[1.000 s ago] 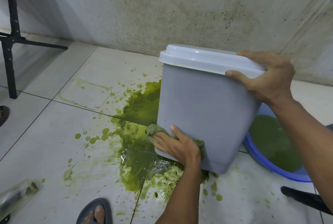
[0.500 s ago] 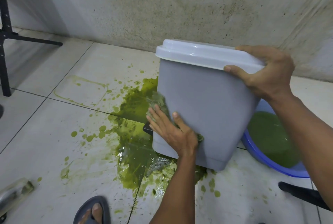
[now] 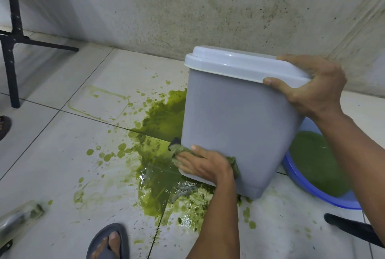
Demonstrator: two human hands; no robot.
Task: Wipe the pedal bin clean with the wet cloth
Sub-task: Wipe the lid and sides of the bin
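A grey pedal bin (image 3: 235, 125) with a white lid (image 3: 239, 64) stands tilted on the tiled floor, its black pedal (image 3: 174, 141) showing at the lower left edge. My left hand (image 3: 203, 163) presses a green-stained wet cloth (image 3: 179, 151) flat against the bin's lower front, near the bottom left corner. The cloth's other end sticks out to the right of my wrist. My right hand (image 3: 310, 87) grips the lid's right corner, thumb on the front rim, fingers over the top.
A puddle of green liquid (image 3: 158, 167) spreads over the floor left of and under the bin. A blue basin (image 3: 312, 192) of green liquid sits behind the bin at right. My sandalled foot (image 3: 108, 242) is below; a black stand (image 3: 12, 35) rises at far left.
My left hand slid the cloth up the bin's left front edge, then back down to the bottom corner. The bin and my right hand stayed put.
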